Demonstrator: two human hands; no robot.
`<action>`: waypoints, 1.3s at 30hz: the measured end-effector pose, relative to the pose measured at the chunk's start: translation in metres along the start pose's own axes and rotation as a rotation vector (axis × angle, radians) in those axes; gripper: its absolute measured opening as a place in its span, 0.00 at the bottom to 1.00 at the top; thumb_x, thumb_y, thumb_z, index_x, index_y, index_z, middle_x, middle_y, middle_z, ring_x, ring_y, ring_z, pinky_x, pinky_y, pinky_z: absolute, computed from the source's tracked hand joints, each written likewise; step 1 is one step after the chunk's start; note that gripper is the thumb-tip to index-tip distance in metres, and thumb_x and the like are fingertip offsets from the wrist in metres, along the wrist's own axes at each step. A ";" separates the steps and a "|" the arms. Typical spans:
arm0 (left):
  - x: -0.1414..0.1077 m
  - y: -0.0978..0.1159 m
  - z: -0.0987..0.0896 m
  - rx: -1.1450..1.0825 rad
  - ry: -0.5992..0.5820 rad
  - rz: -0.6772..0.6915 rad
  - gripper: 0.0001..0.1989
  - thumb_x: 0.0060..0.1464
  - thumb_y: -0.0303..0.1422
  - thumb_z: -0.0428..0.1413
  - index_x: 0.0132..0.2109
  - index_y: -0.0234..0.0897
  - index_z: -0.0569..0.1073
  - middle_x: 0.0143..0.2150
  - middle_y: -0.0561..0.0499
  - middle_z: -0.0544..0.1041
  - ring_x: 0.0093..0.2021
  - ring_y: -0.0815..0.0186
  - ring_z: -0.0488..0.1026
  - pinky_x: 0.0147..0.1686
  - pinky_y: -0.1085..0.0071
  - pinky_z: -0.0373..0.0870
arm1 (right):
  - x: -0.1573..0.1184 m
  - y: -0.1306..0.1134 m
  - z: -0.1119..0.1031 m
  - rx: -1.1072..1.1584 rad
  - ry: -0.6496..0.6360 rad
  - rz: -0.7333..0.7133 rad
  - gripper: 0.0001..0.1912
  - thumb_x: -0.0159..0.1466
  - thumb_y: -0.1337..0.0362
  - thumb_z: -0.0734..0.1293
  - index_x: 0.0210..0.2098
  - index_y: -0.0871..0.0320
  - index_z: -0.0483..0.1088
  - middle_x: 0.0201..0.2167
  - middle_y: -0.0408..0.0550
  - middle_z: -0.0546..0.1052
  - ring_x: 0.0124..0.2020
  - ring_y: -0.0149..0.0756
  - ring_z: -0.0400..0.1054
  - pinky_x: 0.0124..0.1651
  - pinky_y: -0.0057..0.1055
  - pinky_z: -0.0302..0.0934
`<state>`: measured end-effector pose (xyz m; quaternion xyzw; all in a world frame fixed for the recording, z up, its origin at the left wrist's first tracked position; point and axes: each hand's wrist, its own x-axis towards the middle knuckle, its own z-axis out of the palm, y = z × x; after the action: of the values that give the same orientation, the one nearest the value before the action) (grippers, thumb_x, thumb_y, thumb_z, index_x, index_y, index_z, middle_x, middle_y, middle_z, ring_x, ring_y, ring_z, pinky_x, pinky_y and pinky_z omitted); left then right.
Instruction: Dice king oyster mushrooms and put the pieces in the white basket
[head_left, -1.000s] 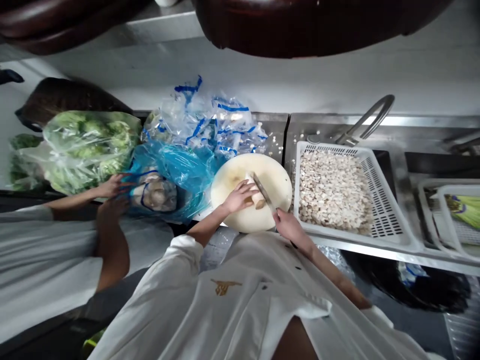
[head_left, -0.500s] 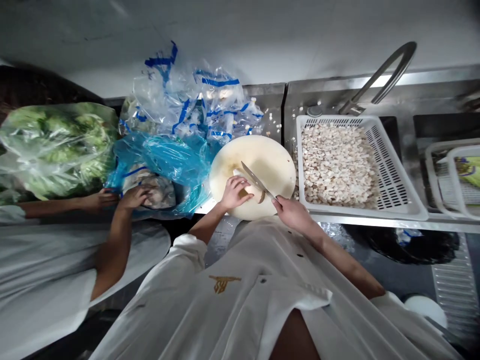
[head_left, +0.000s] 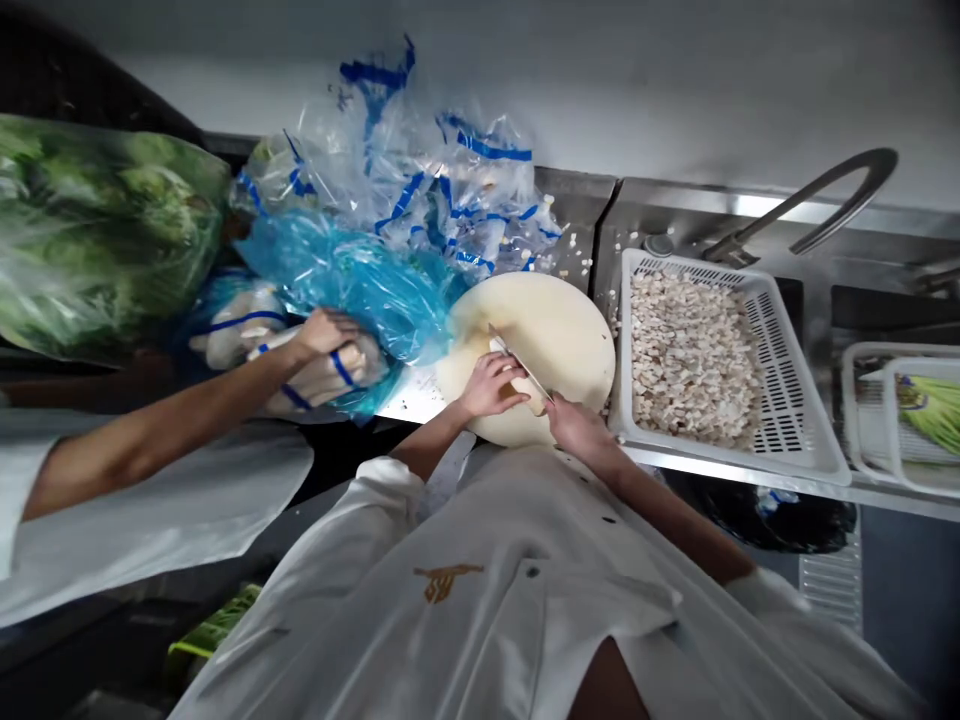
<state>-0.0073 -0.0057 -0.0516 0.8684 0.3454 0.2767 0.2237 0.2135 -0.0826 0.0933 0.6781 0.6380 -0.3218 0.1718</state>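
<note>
On the round, cream-coloured cutting board (head_left: 574, 330) lies a pale, thick king oyster mushroom (head_left: 534, 402). My left hand (head_left: 491, 385) bends its fingers over the mushroom and presses it to the board. The handle of a kitchen knife (head_left: 523, 367) is in my right hand (head_left: 576, 425), and its blade lies along the mushroom's right side, close to my left fingertips. From this angle I cannot tell how deep the edge sits. My right fingers hide most of the handle.
Right of the board, a white plastic basket (head_left: 799, 415) holds diced mushroom (head_left: 690, 360) below a tap (head_left: 847, 200). Clear and blue plastic bags (head_left: 360, 285) lie to the left. A co-worker's hand (head_left: 326, 332) rests on bagged mushrooms (head_left: 349, 370), near bagged leafy greens (head_left: 105, 240).
The view has shifted and tilted. The co-worker's hand has moved over the bagged mushrooms, which show more fully. My hands keep their hold on the mushroom and knife; the blade angle differs slightly.
</note>
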 end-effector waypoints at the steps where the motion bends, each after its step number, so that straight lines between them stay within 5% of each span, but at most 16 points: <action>1: 0.000 0.000 0.000 -0.006 0.001 0.002 0.29 0.60 0.59 0.62 0.56 0.44 0.80 0.58 0.40 0.75 0.65 0.47 0.66 0.67 0.46 0.65 | 0.008 -0.006 0.002 -0.003 -0.006 0.014 0.25 0.82 0.52 0.48 0.61 0.58 0.68 0.47 0.60 0.84 0.47 0.46 0.80 0.47 0.33 0.62; 5: 0.001 0.003 -0.005 -0.032 -0.028 -0.005 0.27 0.64 0.56 0.60 0.58 0.42 0.78 0.60 0.39 0.75 0.66 0.47 0.67 0.68 0.45 0.65 | 0.016 -0.012 -0.005 -0.046 0.044 -0.046 0.28 0.82 0.52 0.46 0.56 0.59 0.72 0.48 0.61 0.83 0.49 0.47 0.79 0.48 0.34 0.62; 13: -0.001 0.002 -0.006 -0.068 -0.009 -0.017 0.24 0.65 0.54 0.60 0.57 0.42 0.78 0.58 0.39 0.74 0.65 0.49 0.69 0.68 0.45 0.65 | -0.042 0.018 -0.014 -0.008 0.059 -0.046 0.28 0.81 0.50 0.47 0.54 0.55 0.74 0.44 0.56 0.84 0.45 0.45 0.78 0.43 0.33 0.59; 22: 0.003 0.000 -0.005 -0.052 0.007 0.008 0.25 0.64 0.54 0.61 0.56 0.40 0.78 0.60 0.39 0.75 0.64 0.50 0.70 0.67 0.45 0.67 | 0.012 -0.003 0.003 0.008 0.021 -0.041 0.25 0.81 0.52 0.48 0.57 0.59 0.70 0.47 0.61 0.83 0.48 0.47 0.79 0.46 0.33 0.60; 29: -0.005 0.000 -0.006 -0.013 0.051 0.005 0.23 0.65 0.52 0.62 0.55 0.41 0.78 0.58 0.38 0.75 0.65 0.49 0.69 0.67 0.43 0.68 | -0.007 0.010 0.009 0.047 0.069 -0.054 0.21 0.81 0.52 0.50 0.62 0.57 0.63 0.42 0.57 0.84 0.44 0.47 0.80 0.41 0.32 0.58; 39: -0.003 0.000 -0.007 -0.037 0.065 -0.006 0.21 0.65 0.52 0.61 0.54 0.42 0.79 0.56 0.39 0.75 0.63 0.49 0.70 0.67 0.41 0.67 | -0.007 0.012 0.011 -0.018 0.060 -0.075 0.22 0.82 0.53 0.49 0.57 0.56 0.69 0.44 0.57 0.84 0.45 0.45 0.79 0.43 0.31 0.57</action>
<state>-0.0137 -0.0063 -0.0480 0.8535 0.3500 0.3106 0.2292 0.2227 -0.0964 0.0878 0.6616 0.6707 -0.3017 0.1464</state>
